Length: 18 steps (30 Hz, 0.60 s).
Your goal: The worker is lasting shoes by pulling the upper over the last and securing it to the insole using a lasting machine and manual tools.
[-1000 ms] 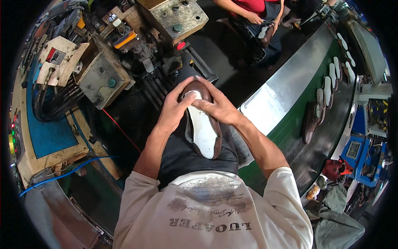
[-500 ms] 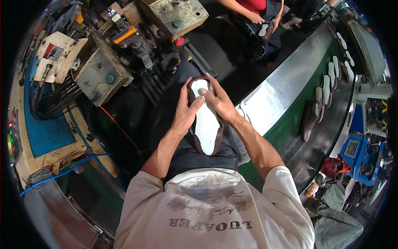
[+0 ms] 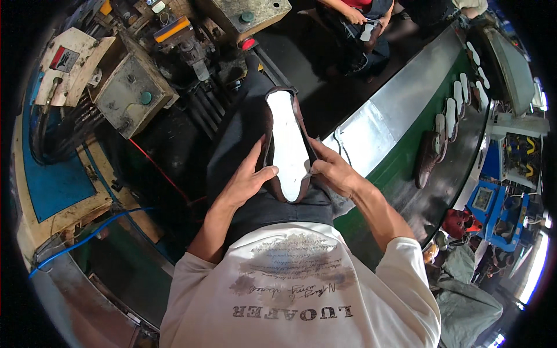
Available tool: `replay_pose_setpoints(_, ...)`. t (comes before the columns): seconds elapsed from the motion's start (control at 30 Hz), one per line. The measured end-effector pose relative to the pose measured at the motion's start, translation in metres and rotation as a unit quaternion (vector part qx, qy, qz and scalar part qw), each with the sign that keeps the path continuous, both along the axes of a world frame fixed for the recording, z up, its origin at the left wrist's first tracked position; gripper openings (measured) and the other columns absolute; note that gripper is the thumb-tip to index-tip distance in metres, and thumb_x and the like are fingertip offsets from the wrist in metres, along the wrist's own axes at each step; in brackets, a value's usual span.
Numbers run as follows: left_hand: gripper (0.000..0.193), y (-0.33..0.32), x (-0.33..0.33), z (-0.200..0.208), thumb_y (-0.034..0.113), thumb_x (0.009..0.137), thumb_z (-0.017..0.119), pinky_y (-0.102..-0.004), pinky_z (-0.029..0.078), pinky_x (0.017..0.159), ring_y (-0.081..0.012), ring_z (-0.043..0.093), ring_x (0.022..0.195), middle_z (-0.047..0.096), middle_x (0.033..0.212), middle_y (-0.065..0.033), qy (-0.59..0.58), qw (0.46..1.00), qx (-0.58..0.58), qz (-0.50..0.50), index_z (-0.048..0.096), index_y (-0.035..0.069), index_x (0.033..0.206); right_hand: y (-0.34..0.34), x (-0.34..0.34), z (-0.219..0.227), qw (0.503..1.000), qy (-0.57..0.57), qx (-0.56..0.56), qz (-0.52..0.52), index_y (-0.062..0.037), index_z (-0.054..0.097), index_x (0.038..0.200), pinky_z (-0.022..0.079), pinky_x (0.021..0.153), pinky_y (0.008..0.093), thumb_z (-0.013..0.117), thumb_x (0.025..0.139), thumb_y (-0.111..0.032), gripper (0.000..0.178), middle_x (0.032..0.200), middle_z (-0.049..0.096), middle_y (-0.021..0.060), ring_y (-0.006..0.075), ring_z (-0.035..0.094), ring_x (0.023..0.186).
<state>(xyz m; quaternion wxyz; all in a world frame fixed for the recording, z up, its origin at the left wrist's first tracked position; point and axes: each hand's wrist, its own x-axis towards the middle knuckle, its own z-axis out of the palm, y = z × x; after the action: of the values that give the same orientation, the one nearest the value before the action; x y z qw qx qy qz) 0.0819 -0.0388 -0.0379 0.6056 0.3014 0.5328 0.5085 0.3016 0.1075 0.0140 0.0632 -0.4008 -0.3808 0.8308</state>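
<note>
In the head view we're holding a brown shoe (image 3: 289, 148) over our lap (image 3: 249, 217), white side up, pretty much lengthwise. Our left hand (image 3: 248, 181) is gripping its left edge and our right hand (image 3: 337, 173) is gripping the right one, so the fingers (image 3: 254, 155) on both are clamping onto it. To the right, more shoes (image 3: 428, 156) are lying along a green belt (image 3: 406, 136). Up top we're seeing a co-worker (image 3: 371, 53) holding another shoe (image 3: 366, 32).
</note>
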Motion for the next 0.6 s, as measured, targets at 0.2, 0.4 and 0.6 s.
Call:
replay_pose_setpoints(0.2, 0.078, 0.008, -0.004, 0.016, -0.004, 0.099, 0.061, -0.0471, 0.052, 0.115, -0.0288, 0.055, 0.144, 0.051, 0.161, -0.0146, -0.201, 0.974, -0.084, 0.065, 0.034, 0.006, 0.171, -0.050, -0.021, 0.053, 0.689, -0.179, 0.634, 0.302, -0.0116, 0.030, 0.174, 0.040, 0.125, 0.0609, 0.079, 0.093, -0.025, 0.095, 0.177, 0.020, 0.0296, 0.0574, 0.037, 0.152)
replay_pose_setpoints(0.4, 0.066, 0.020, -0.019, 0.031, 0.005, 0.101, 0.063, -0.0550, 0.053, 0.114, -0.0304, 0.060, 0.139, 0.060, 0.152, -0.0136, -0.275, 0.949, -0.132, 0.081, 0.045, 0.008, 0.164, -0.057, -0.034, 0.025, 0.607, -0.206, 0.711, 0.290, -0.0227, 0.054, 0.161, 0.044, 0.118, 0.0659, 0.088, 0.085, -0.028, 0.083, 0.176, 0.018, 0.0297, 0.0624, 0.045, 0.136)
replay_pose_setpoints(0.6, 0.042, 0.100, -0.083, 0.001, 0.018, 0.108, 0.067, -0.0388, 0.053, 0.105, -0.0340, 0.070, 0.124, 0.072, 0.135, -0.0210, 0.467, 0.866, 0.091, 0.153, 0.064, -0.003, 0.144, -0.053, -0.023, 0.013, 0.615, -0.144, 0.732, 0.254, -0.0258, 0.060, 0.155, 0.051, 0.110, 0.0599, 0.088, 0.082, -0.024, 0.079, 0.173, 0.016, 0.0374, 0.0577, 0.046, 0.137)
